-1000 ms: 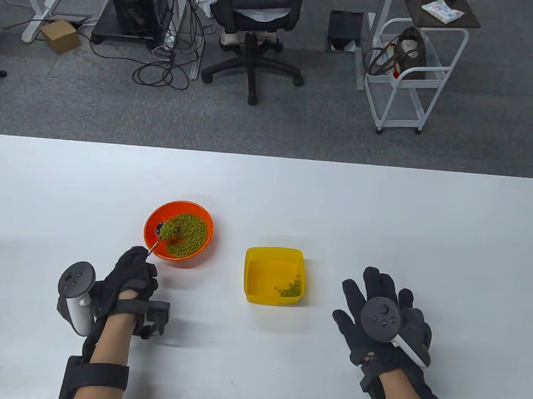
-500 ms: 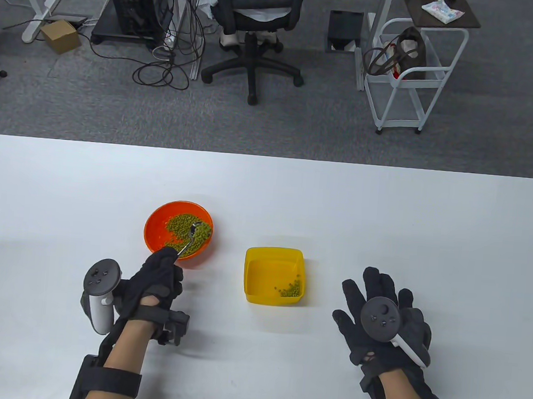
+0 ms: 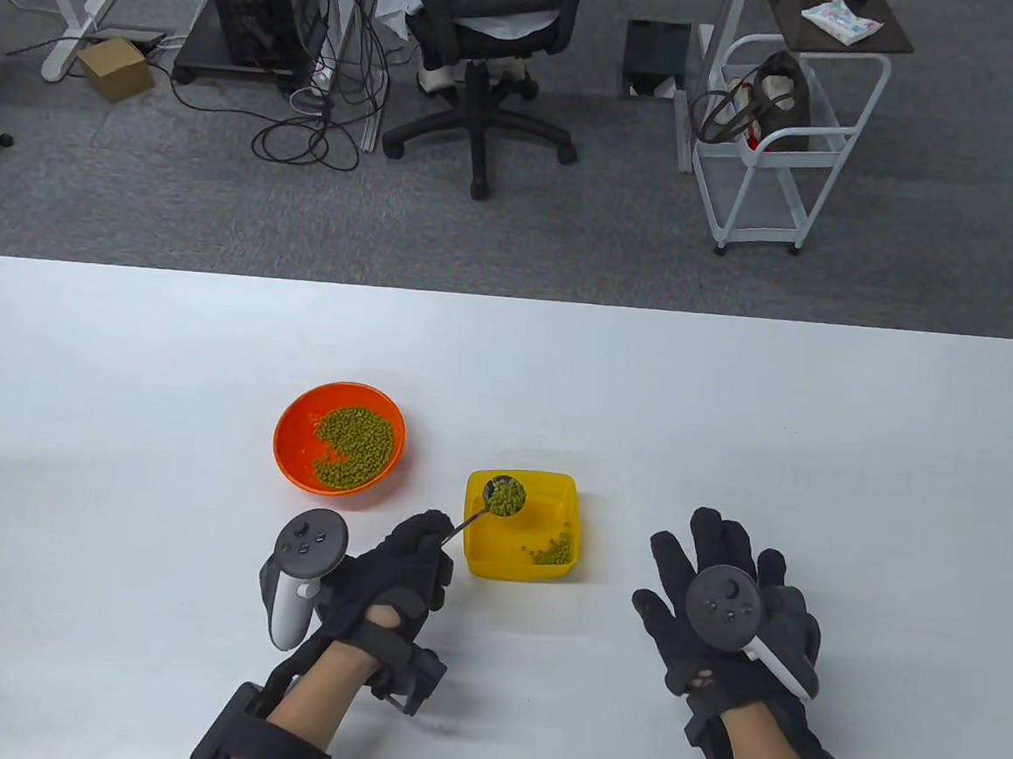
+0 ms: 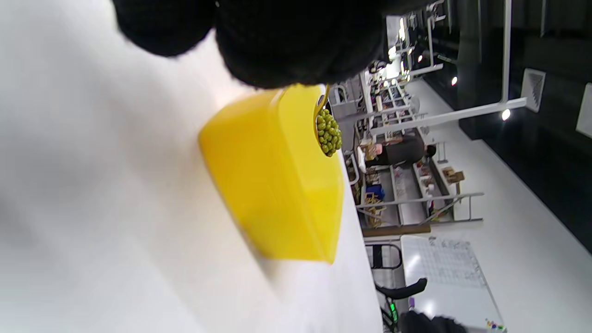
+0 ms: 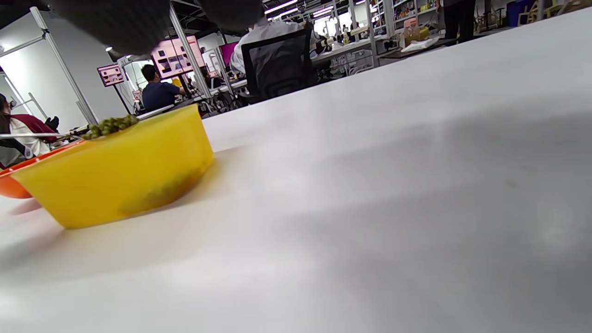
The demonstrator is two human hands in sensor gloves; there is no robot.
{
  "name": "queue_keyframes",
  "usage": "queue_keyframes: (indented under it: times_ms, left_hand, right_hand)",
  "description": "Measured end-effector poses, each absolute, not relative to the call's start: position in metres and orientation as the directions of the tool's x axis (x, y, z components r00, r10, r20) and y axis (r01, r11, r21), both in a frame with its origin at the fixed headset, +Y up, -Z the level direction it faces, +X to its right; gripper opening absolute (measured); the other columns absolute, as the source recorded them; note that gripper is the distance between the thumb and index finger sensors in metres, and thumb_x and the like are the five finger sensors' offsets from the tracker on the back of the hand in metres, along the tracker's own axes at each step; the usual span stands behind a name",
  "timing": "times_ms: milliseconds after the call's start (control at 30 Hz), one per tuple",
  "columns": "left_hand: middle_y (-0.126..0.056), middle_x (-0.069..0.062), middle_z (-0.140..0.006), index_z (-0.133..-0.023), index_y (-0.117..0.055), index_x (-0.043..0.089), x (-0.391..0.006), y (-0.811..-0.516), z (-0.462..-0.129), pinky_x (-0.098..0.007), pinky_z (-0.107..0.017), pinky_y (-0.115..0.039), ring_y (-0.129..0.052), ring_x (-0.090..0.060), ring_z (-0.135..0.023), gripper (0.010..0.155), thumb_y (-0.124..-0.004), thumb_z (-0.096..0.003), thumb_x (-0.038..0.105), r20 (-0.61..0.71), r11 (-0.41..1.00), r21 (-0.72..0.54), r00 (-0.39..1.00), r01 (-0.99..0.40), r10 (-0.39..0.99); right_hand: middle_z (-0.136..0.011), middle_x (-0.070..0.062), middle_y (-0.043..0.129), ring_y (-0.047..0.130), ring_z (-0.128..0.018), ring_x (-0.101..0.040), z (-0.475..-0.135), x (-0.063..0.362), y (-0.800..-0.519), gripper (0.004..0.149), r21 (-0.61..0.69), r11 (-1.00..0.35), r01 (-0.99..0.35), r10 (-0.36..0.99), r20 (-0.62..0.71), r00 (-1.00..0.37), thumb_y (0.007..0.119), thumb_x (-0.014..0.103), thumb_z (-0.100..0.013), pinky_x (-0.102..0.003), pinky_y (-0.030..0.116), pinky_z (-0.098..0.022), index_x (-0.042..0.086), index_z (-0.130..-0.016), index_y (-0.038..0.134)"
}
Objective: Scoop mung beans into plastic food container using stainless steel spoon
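An orange bowl (image 3: 291, 450) with mung beans (image 3: 357, 447) sits left of centre on the table. A yellow plastic container (image 3: 516, 566) stands to its right with a few beans (image 3: 553, 550) inside. My left hand (image 3: 400, 568) grips the handle of a steel spoon (image 3: 504, 496); its bowl is heaped with beans and hovers over the container's near-left part. The loaded spoon (image 4: 328, 133) shows above the container (image 4: 273, 171) in the left wrist view, and in the right wrist view (image 5: 111, 125). My right hand (image 3: 730, 603) rests flat on the table, right of the container, fingers spread, holding nothing.
The white table's far edge (image 3: 513, 301) lies beyond the bowl. An office chair (image 3: 484, 54), cables and a white cart (image 3: 783, 147) stand on the floor behind. The orange bowl's rim (image 5: 14, 182) shows behind the container (image 5: 115, 171) in the right wrist view.
My left hand lifted the spoon out of the orange bowl with a load of beans and carried it right, over the yellow container. My right hand has not moved.
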State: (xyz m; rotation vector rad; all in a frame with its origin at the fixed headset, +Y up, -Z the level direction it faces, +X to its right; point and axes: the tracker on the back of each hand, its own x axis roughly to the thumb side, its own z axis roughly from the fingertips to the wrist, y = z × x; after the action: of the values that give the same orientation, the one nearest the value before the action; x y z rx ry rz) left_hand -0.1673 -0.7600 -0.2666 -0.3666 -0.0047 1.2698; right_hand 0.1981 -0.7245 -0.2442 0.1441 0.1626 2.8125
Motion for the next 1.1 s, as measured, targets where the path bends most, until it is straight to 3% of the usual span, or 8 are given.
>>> queue_keyframes:
  times_ms: [533, 700, 800, 900, 1100]
  left_hand:
    - [-0.086, 0.002, -0.068, -0.096, -0.062, 0.020, -0.149, -0.752, -0.262, -0.047, -0.048, -0.076, -0.092, -0.016, -0.041, 0.048, -0.065, -0.0506, 0.037, -0.050, 0.556, -0.245, 0.583, -0.795, 0.811]
    - [-0.085, 0.002, -0.068, -0.096, -0.063, 0.021, -0.143, -0.745, -0.260, -0.048, -0.049, -0.076, -0.091, -0.016, -0.042, 0.048, -0.065, -0.0505, 0.036, 0.076, 0.724, -0.205, 0.727, -0.658, 0.682]
    - [-0.085, 0.004, -0.069, -0.096, -0.063, 0.023, -0.136, -0.739, -0.255, -0.047, -0.050, -0.076, -0.091, -0.015, -0.043, 0.048, -0.065, -0.0502, 0.037, 0.181, 0.846, -0.120, 0.827, -0.519, 0.533]
    - [-0.086, 0.004, -0.068, -0.095, -0.064, 0.024, -0.132, -0.734, -0.252, -0.047, -0.050, -0.076, -0.092, -0.015, -0.043, 0.048, -0.065, -0.0497, 0.037, 0.254, 0.907, -0.025, 0.875, -0.419, 0.412]
    - [-0.085, 0.005, -0.069, -0.096, -0.064, 0.024, -0.131, -0.733, -0.249, -0.047, -0.051, -0.076, -0.091, -0.015, -0.043, 0.047, -0.065, -0.0498, 0.037, 0.301, 0.929, 0.035, 0.891, -0.368, 0.341]
  right_hand:
    - [-0.112, 0.000, -0.003, 0.001, -0.105, -0.033, -0.244, 0.198, -0.724, 0.070, 0.131, -0.942, -0.307, 0.319, 0.082, -0.944, 0.067, 0.058, -0.051, -0.065, -0.003, -0.067, 0.031, -0.110, 0.039]
    - [-0.112, 0.000, -0.003, 0.001, -0.105, -0.033, -0.244, 0.198, -0.724, 0.070, 0.132, -0.942, -0.309, 0.321, 0.080, -0.944, 0.067, 0.058, -0.051, -0.065, -0.003, -0.067, 0.031, -0.110, 0.039]
    - [-0.112, 0.000, -0.003, 0.001, -0.105, -0.033, -0.245, 0.198, -0.724, 0.070, 0.133, -0.942, -0.308, 0.320, 0.081, -0.944, 0.067, 0.058, -0.051, -0.065, -0.003, -0.067, 0.031, -0.110, 0.039]
    - [-0.112, 0.000, -0.003, 0.001, -0.105, -0.033, -0.245, 0.198, -0.724, 0.070, 0.133, -0.942, -0.307, 0.319, 0.082, -0.944, 0.067, 0.058, -0.051, -0.065, -0.003, -0.067, 0.031, -0.110, 0.038]
    - [-0.112, 0.000, -0.003, 0.001, -0.105, -0.033, -0.245, 0.198, -0.724, 0.070, 0.132, -0.943, -0.307, 0.319, 0.082, -0.944, 0.067, 0.058, -0.051, -0.065, -0.003, -0.067, 0.031, -0.110, 0.039]
